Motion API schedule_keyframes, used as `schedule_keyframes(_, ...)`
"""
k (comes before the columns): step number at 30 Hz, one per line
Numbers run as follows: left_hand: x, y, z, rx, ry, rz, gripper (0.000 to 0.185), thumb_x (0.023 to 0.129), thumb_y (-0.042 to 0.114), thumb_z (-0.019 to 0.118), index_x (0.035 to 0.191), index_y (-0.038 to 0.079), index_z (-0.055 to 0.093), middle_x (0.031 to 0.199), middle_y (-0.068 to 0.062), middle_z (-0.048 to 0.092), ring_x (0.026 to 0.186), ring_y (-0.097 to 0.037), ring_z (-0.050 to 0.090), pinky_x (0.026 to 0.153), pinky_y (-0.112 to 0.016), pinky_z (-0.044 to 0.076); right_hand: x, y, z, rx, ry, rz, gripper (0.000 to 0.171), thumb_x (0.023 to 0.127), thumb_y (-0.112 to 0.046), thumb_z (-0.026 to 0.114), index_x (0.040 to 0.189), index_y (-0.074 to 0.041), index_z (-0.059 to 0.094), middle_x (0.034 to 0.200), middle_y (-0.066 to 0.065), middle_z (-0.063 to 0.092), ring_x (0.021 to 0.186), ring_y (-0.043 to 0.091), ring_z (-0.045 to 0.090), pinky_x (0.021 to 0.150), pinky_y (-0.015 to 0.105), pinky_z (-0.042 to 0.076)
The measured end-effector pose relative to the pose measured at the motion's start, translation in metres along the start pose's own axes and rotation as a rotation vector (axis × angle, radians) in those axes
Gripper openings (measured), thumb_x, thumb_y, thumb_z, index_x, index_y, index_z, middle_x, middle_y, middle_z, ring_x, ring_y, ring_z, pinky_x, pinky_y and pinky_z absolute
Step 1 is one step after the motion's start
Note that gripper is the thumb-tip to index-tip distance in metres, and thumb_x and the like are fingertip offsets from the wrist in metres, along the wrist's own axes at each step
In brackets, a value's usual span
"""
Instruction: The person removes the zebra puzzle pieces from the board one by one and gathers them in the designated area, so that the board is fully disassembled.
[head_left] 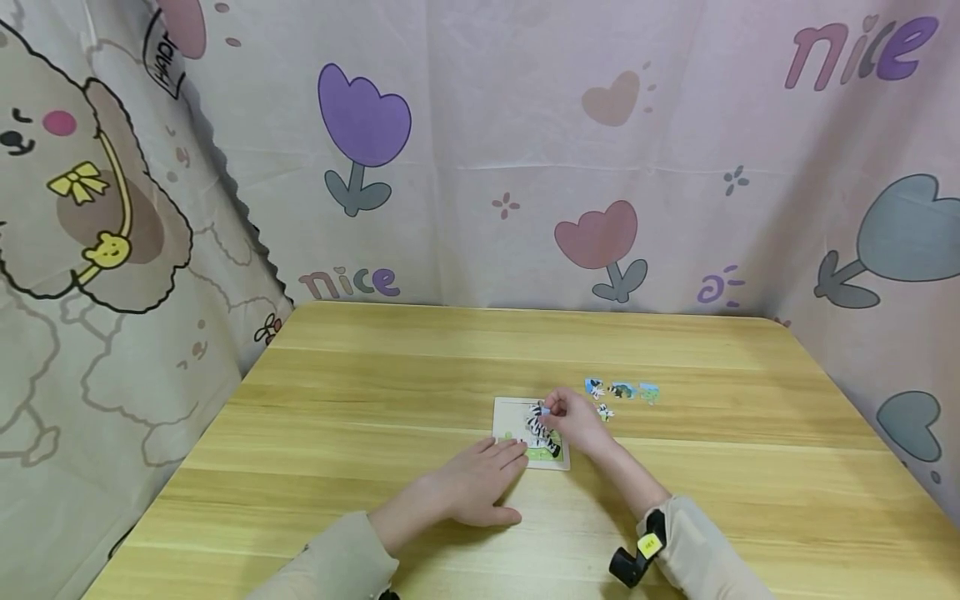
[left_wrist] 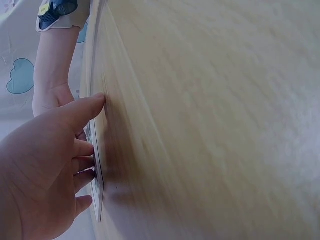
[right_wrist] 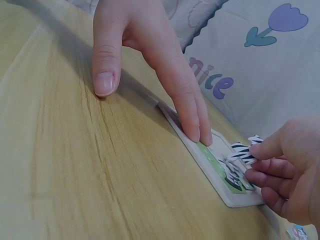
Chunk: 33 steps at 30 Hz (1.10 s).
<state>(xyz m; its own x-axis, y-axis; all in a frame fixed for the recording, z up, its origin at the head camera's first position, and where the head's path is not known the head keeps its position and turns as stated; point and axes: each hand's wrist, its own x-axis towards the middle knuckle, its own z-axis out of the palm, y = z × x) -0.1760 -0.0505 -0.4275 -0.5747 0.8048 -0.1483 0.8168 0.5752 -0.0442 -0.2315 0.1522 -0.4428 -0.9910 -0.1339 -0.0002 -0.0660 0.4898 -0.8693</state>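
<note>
A small white puzzle board [head_left: 510, 417] with a partly built zebra picture lies flat in the middle of the wooden table [head_left: 375, 375]. My left hand [head_left: 504, 457] rests flat, its straight fingers [right_wrist: 199, 131] pressing on the board's [right_wrist: 227, 192] near-left edge, thumb on the table. My right hand [head_left: 553, 412] hovers over the board's right side and pinches a black-and-white striped zebra piece [right_wrist: 243, 152] between thumb and fingers, just above the picture. In the left wrist view, the left hand [left_wrist: 75, 150] touches the board's thin edge [left_wrist: 98, 170].
Several loose puzzle pieces lie right of the board: a zebra-head piece [head_left: 595, 387], a dark one [head_left: 622, 389], a green-blue one [head_left: 649, 392] and a small one [head_left: 604, 412]. Patterned cloth walls [head_left: 525, 167] enclose the table on three sides.
</note>
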Motion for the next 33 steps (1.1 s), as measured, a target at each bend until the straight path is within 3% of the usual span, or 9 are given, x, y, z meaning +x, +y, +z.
schedule_keyframes(23,0.001,0.000,-0.002,-0.008,-0.017,-0.002,0.075,0.088,0.057,0.047,0.142,0.007,0.035,0.149,-0.008,0.028,0.137,-0.021,0.024,0.111,-0.039,0.022,0.000,0.002,-0.004,0.005,0.040,-0.053,0.016,0.076,0.003,0.068,0.084,-0.002,0.056,0.072,0.003,0.056,0.068,0.014,0.051,0.061,0.023,0.046)
schedule_keyframes(33,0.001,-0.001,0.000,-0.010,-0.002,0.008,0.076,0.088,0.058,0.047,0.143,0.006,0.034,0.149,-0.009,0.028,0.137,-0.022,0.025,0.111,-0.039,0.021,-0.005,0.011,-0.040,0.095,0.075,-0.046,0.016,0.078,0.004,0.066,0.089,0.005,0.054,0.073,0.004,0.059,0.068,0.014,0.051,0.059,0.022,0.046)
